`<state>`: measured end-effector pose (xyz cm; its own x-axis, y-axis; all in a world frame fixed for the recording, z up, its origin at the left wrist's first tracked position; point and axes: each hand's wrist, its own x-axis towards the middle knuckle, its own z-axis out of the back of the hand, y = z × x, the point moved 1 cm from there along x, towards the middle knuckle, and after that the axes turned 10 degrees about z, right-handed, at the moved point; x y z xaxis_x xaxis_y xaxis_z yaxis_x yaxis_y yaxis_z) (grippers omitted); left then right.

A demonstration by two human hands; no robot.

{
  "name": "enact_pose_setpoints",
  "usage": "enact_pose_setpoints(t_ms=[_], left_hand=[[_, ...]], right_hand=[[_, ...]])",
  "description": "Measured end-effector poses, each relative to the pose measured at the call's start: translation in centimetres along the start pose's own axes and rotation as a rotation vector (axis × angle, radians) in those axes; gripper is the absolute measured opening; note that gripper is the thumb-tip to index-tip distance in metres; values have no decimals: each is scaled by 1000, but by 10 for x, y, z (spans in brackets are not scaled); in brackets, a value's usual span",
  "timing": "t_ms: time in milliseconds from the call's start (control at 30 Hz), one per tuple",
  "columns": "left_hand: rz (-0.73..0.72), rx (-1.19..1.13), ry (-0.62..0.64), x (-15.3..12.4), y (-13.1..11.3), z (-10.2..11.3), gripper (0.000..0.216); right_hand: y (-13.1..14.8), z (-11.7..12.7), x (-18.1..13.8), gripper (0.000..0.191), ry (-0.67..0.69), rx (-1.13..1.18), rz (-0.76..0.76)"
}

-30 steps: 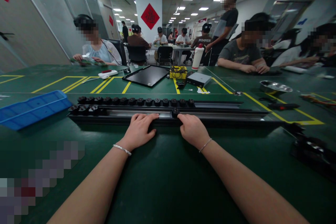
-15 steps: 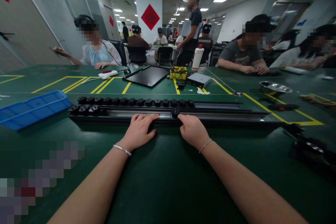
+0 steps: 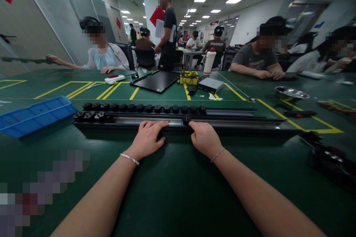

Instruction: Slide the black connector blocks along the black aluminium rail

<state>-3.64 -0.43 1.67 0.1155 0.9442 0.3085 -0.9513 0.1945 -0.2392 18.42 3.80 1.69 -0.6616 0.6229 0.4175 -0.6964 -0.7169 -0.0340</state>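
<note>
A long black rail [image 3: 236, 123] with a shiny inner channel lies across the green table in front of me. My left hand [image 3: 148, 137] steadies it, fingers over its top and thumb apart at the front side. A small black socket module [image 3: 187, 119] sits in the channel between my hands. Closed, with its fingers curled, my right hand [image 3: 204, 137] has its fingertips against the module's right side; the thumb is mostly hidden. Several more modules [image 3: 89, 116] stand at this rail's left end. Behind it, a second black rail [image 3: 232, 111] carries a row of similar modules [image 3: 157, 108].
A blue plastic tray [image 3: 39, 114] lies at the left, a metal bowl [image 3: 292, 92] at the right. Black parts [image 3: 330, 159] lie at the near right. Further back are a flat black panel [image 3: 155, 80], a grey box [image 3: 210, 84] and a white bottle [image 3: 209, 62]. Co-workers sit opposite.
My hands, the rail and the module between them look almost unmoved. In the background, a walking person has moved left, and the co-worker at the left now holds out a long green strip.
</note>
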Motion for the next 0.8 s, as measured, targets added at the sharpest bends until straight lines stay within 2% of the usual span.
enact_pose_setpoints(t_ms=[800], left_hand=[[-8,-13,-10,1,2,-3,49]], right_hand=[[-4,-1,-1,25,-57,-33,-35]])
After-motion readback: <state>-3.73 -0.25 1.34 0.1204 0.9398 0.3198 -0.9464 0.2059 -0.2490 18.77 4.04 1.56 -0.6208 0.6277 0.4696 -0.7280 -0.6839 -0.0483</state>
